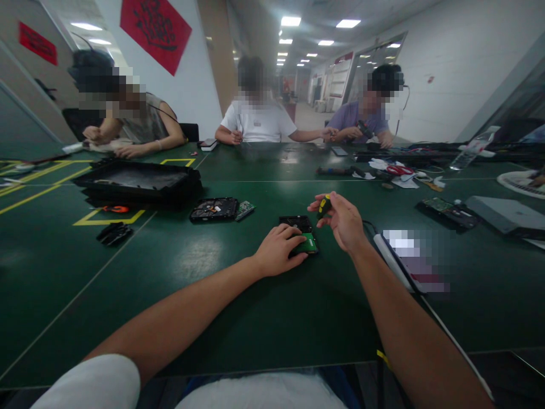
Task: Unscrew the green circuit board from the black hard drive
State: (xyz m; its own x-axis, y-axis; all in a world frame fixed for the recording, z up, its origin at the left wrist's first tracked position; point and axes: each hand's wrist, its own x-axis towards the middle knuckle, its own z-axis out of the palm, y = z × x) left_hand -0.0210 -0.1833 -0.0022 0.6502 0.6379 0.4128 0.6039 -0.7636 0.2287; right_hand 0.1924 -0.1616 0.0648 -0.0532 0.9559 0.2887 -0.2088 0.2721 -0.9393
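Observation:
My left hand (279,249) rests on a small hard drive (301,222) with a green circuit board (307,245), its fingers curled over the board and pressing it to the green table (213,295). My right hand (343,221) hovers just right of the drive, closed around a screwdriver with a yellow-and-black handle (324,205). The tool's tip is hidden behind the hand.
Another opened hard drive (214,209) and loose green board (244,209) lie to the left, beside a black tray (138,183). A blurred flat item (411,258) sits at my right. Three people work across the table among tools and parts.

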